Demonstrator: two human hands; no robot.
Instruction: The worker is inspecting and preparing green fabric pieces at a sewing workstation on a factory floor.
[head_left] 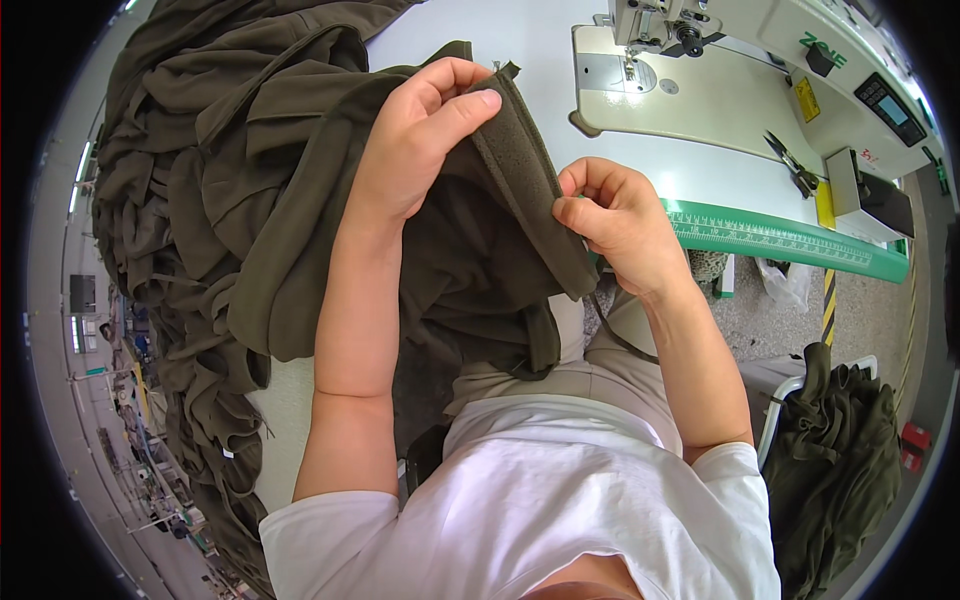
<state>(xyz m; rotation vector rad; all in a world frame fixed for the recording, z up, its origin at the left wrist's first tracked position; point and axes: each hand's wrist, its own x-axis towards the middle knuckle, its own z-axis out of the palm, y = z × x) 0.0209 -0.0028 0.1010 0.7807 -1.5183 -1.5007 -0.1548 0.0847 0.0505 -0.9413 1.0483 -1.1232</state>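
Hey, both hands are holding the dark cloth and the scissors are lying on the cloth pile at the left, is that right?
Not the scissors: the head view shows them on the white table at the right, near the sewing machine, not on the cloth pile. The left hand and right hand do hold the dark cloth.

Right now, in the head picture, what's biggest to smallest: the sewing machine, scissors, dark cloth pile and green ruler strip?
1. Dark cloth pile
2. Sewing machine, partly cut off
3. Green ruler strip
4. Scissors
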